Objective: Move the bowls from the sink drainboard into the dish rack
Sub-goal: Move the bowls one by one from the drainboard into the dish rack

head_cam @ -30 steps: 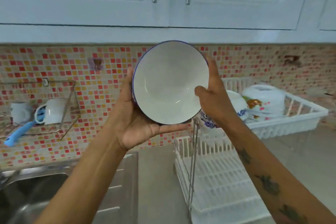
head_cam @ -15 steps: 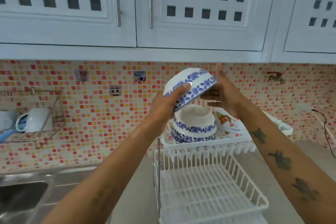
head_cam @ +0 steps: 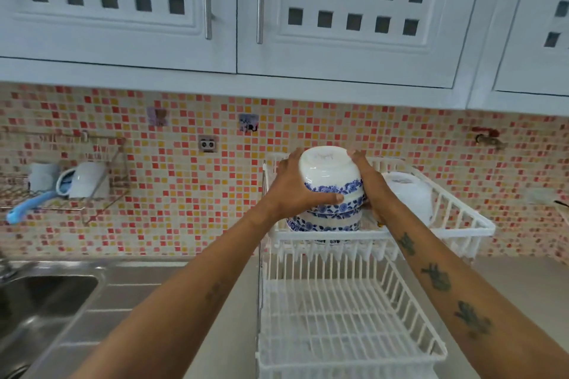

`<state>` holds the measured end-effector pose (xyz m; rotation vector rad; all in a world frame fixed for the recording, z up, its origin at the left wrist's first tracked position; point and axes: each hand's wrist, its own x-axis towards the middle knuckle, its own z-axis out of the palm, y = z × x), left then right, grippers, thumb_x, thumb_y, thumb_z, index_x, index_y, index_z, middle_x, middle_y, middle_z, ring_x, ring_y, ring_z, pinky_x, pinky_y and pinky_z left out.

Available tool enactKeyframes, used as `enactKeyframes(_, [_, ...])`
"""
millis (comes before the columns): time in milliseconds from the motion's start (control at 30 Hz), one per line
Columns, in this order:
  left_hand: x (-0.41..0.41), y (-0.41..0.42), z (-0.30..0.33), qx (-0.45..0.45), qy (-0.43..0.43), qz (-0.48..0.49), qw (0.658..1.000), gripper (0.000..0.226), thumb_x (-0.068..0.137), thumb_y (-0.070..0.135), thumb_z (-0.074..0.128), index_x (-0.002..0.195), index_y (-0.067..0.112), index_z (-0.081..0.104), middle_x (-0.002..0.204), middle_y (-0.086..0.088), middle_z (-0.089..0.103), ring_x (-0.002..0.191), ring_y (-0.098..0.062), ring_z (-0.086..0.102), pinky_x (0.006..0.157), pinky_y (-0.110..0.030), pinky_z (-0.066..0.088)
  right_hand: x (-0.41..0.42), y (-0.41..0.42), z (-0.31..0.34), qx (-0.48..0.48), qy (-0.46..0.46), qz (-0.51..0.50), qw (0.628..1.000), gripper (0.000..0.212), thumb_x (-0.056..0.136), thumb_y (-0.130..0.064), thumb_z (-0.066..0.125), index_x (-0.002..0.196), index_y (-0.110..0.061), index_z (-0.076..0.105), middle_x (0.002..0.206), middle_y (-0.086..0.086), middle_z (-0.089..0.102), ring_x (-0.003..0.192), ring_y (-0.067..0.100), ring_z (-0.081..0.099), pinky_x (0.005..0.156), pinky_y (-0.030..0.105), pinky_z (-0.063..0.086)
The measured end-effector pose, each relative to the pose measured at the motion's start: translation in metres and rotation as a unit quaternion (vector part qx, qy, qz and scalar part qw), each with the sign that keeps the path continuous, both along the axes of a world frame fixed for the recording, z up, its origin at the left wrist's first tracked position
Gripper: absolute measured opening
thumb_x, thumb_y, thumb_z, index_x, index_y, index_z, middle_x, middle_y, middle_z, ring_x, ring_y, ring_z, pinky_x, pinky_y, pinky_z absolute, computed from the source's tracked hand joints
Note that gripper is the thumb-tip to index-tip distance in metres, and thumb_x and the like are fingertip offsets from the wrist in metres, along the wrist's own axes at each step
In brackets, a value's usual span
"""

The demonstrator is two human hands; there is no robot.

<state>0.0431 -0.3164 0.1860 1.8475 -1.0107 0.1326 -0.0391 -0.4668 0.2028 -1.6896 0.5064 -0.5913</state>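
Note:
A white bowl with a blue flower band [head_cam: 331, 174] is upside down on top of a stack of like bowls [head_cam: 323, 221] in the upper tier of the white dish rack [head_cam: 332, 238]. My left hand [head_cam: 292, 188] grips its left side and my right hand [head_cam: 371, 184] holds its right side. Both hands are still on the bowl. The sink drainboard [head_cam: 129, 295] lies at the lower left with no bowls showing on it.
A white lidded dish [head_cam: 409, 194] sits to the right in the upper tier. The rack's lower tier [head_cam: 345, 326] holds nothing. The steel sink basin [head_cam: 40, 304] is at the far left. A wall rack with cups [head_cam: 77, 181] and a blue brush [head_cam: 27, 204] hangs above it. Cabinets [head_cam: 234, 9] overhang.
The bowl was turned from facing me to upside down and lowered onto the stack in the upper tier. My view shifted right toward the rack.

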Motion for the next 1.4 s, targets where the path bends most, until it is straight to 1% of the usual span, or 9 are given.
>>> enactKeyframes(133, [0.003, -0.005, -0.003, 0.048, -0.023, 0.014, 0.998, 0.119, 0.049, 0.053, 0.089, 0.146, 0.020, 0.027, 0.143, -0.002, 0.037, 0.135, -0.020, 0.033, 0.113, -0.042, 0.035, 0.006, -0.007, -0.012, 0.007, 0.005, -0.008, 1.000, 0.054, 0.077, -0.066, 0.052, 0.097, -0.019, 0.069, 0.097, 0.014, 0.075, 0.091, 0.032, 0.070, 0.094, 0.050, 0.054])
enactKeyframes(300, [0.001, -0.005, -0.004, 0.047, -0.009, 0.015, 0.999, 0.108, 0.053, 0.049, 0.089, 0.141, 0.020, 0.034, 0.139, 0.000, 0.041, 0.128, -0.018, 0.038, 0.107, -0.036, 0.039, 0.006, -0.012, -0.016, 0.019, 0.026, 0.001, 0.999, 0.069, 0.064, -0.077, 0.053, 0.100, -0.020, 0.070, 0.094, 0.010, 0.077, 0.090, 0.029, 0.072, 0.092, 0.046, 0.055])
enactKeyframes(533, [0.002, -0.013, -0.010, 0.094, 0.038, 0.035, 0.994, 0.118, 0.046, 0.056, 0.089, 0.141, 0.016, 0.031, 0.137, -0.004, 0.042, 0.129, -0.021, 0.040, 0.105, -0.039, 0.044, 0.009, -0.017, -0.024, -0.014, 0.067, 0.014, 0.998, 0.092, 0.051, -0.079, 0.051, 0.117, -0.017, 0.065, 0.104, 0.008, 0.075, 0.092, 0.028, 0.072, 0.093, 0.045, 0.055])
enactKeyframes(767, [-0.003, -0.014, -0.009, 0.103, 0.044, 0.024, 0.993, 0.109, 0.058, 0.045, 0.088, 0.143, 0.017, 0.026, 0.138, -0.006, 0.035, 0.135, -0.023, 0.031, 0.112, -0.043, 0.037, 0.011, -0.017, -0.026, -0.054, 0.076, 0.020, 0.995, 0.067, 0.082, -0.067, 0.042, 0.116, -0.014, 0.064, 0.103, 0.009, 0.073, 0.092, 0.026, 0.071, 0.091, 0.042, 0.055])
enactKeyframes(967, [-0.005, -0.013, -0.008, 0.123, 0.039, 0.031, 0.991, 0.113, 0.060, 0.047, 0.087, 0.146, 0.017, 0.021, 0.141, -0.007, 0.032, 0.136, -0.026, 0.032, 0.113, -0.047, 0.036, 0.011, -0.019, -0.028, -0.062, 0.073, 0.017, 0.995, 0.060, 0.088, -0.062, 0.040, 0.115, -0.013, 0.062, 0.098, 0.010, 0.072, 0.087, 0.024, 0.070, 0.073, 0.031, 0.055])
enactKeyframes(1167, [-0.019, -0.011, -0.009, 0.136, 0.035, 0.064, 0.988, 0.123, 0.055, 0.057, 0.084, 0.149, 0.017, 0.015, 0.144, -0.012, 0.029, 0.138, -0.033, 0.030, 0.113, -0.049, 0.034, 0.007, -0.013, -0.022, -0.109, 0.079, -0.008, 0.991, 0.070, 0.085, -0.067, 0.029, 0.113, -0.012, 0.061, 0.106, 0.015, 0.071, 0.095, 0.030, 0.068, 0.095, 0.047, 0.052])
enactKeyframes(1233, [-0.028, -0.006, -0.008, 0.156, 0.022, 0.073, 0.985, 0.127, 0.061, 0.060, 0.080, 0.153, 0.014, 0.005, 0.152, -0.015, 0.020, 0.142, -0.036, 0.023, 0.116, -0.051, 0.029, 0.006, -0.011, -0.023, -0.141, 0.089, -0.026, 0.986, 0.082, 0.078, -0.073, 0.025, 0.122, -0.013, 0.059, 0.119, 0.013, 0.067, 0.103, 0.030, 0.064, 0.098, 0.045, 0.048])
enactKeyframes(1300, [-0.037, 0.002, -0.006, 0.181, -0.010, 0.076, 0.980, 0.121, 0.071, 0.059, 0.073, 0.153, 0.009, -0.001, 0.155, -0.018, 0.015, 0.144, -0.037, 0.019, 0.117, -0.048, 0.025, 0.000, -0.003, -0.021, -0.207, 0.080, -0.058, 0.973, 0.073, 0.088, -0.064, 0.028, 0.128, -0.009, 0.055, 0.129, 0.012, 0.060, 0.112, 0.031, 0.058, 0.096, 0.038, 0.044])
enactKeyframes(1400, [-0.046, 0.020, -0.005, 0.198, -0.043, 0.071, 0.977, 0.107, 0.082, 0.054, 0.065, 0.153, 0.007, 0.002, 0.156, -0.019, 0.015, 0.145, -0.037, 0.017, 0.117, -0.046, 0.022, -0.016, 0.009, -0.017, -0.290, 0.030, -0.101, 0.951, 0.051, 0.098, -0.043, 0.036, 0.127, -0.006, 0.054, 0.132, 0.017, 0.054, 0.117, 0.033, 0.054, 0.096, 0.041, 0.043])
